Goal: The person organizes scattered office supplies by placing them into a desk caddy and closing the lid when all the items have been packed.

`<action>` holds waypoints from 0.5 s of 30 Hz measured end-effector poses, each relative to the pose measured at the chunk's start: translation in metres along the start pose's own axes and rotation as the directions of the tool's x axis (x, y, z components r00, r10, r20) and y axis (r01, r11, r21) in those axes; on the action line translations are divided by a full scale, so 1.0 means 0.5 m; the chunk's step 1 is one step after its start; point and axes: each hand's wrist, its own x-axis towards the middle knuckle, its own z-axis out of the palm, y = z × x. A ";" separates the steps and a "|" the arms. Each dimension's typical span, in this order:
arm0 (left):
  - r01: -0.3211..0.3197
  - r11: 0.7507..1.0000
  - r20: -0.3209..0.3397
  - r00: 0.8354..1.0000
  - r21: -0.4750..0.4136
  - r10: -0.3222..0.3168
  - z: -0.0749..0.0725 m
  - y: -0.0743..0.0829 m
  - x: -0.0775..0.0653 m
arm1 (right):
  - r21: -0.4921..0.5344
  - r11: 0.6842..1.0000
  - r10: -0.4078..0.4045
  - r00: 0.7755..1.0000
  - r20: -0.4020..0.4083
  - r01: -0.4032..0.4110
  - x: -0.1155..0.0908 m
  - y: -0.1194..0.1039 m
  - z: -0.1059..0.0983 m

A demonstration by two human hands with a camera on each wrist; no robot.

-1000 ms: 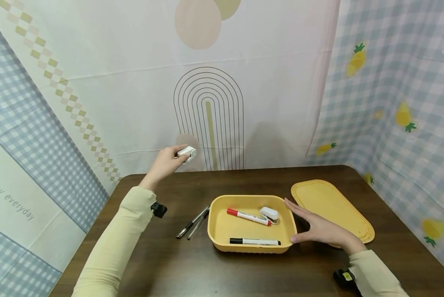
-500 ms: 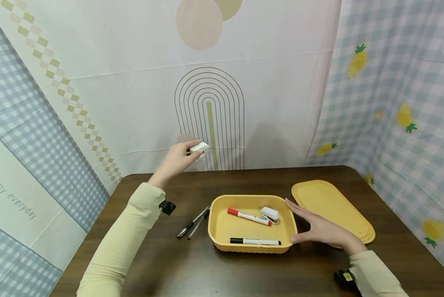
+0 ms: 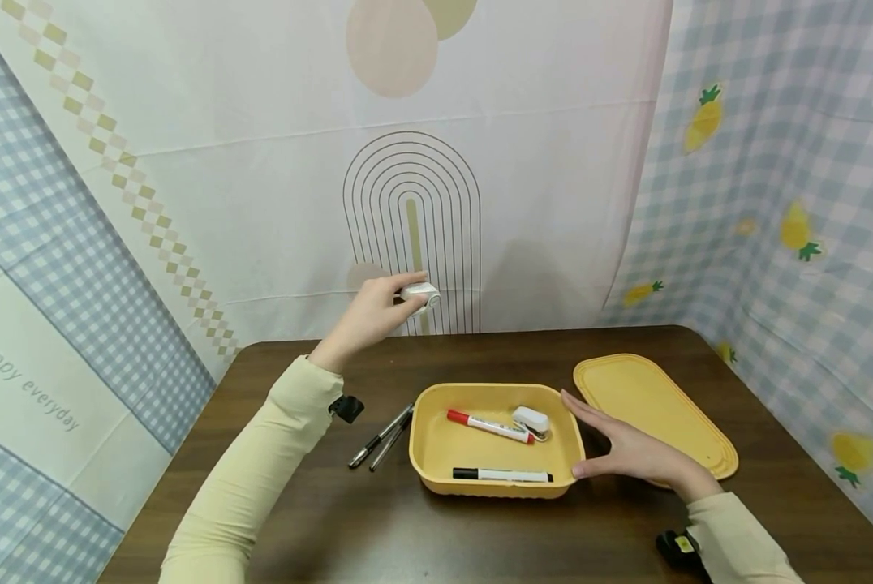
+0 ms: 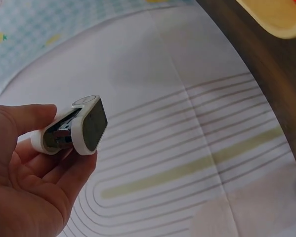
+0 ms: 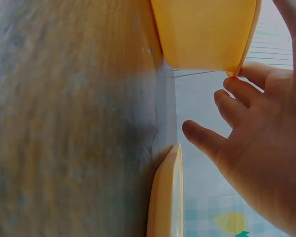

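Observation:
My left hand (image 3: 373, 315) is raised above the table's far edge and pinches a small white stapler (image 3: 423, 295) between thumb and fingers. In the left wrist view the stapler (image 4: 71, 126) shows metal parts between its white halves and a dark grey face. My right hand (image 3: 637, 452) spans the right end of a yellow tray (image 3: 423, 454), its fingers extended, thumb at the near corner and a fingertip at the far rim. Inside the tray lie a red marker (image 3: 491, 426), a black marker (image 3: 504, 475) and another white stapler (image 3: 531, 420).
Two pens (image 3: 382, 438) lie on the dark wooden table (image 3: 378, 535), left of the tray. A yellow lid (image 3: 655, 405) lies flat to the tray's right, partly behind my right hand. A printed cloth (image 3: 276, 162) hangs behind the table.
My left hand has moved to the right, carrying the white stapler with it. The right hand, the tray and the things in it have stayed in place.

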 end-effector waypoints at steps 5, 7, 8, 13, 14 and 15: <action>-0.038 0.999 0.034 0.999 -0.012 0.038 0.009 0.026 0.004 | -0.059 0.998 -0.005 1.000 -0.027 0.004 -0.003 -0.004 -0.001; -0.046 0.999 0.049 0.998 -0.017 0.047 0.014 0.036 0.005 | -0.065 0.998 -0.005 1.000 -0.027 0.003 -0.004 -0.003 -0.001; -0.049 0.999 0.054 0.997 -0.023 0.051 0.016 0.040 0.006 | -0.068 0.998 -0.006 1.000 -0.027 0.004 -0.005 -0.002 -0.001; -0.065 0.996 0.074 0.995 -0.060 0.069 0.031 0.059 0.010 | -0.068 0.998 -0.014 1.000 -0.027 0.012 -0.006 0.001 -0.001; -0.066 0.996 0.080 0.994 -0.063 0.071 0.034 0.063 0.011 | -0.067 0.998 -0.016 1.000 -0.027 0.015 -0.006 0.002 -0.001; -0.068 0.995 0.087 0.994 -0.066 0.073 0.038 0.066 0.012 | -0.065 0.998 -0.019 0.999 -0.027 0.018 -0.006 0.002 -0.002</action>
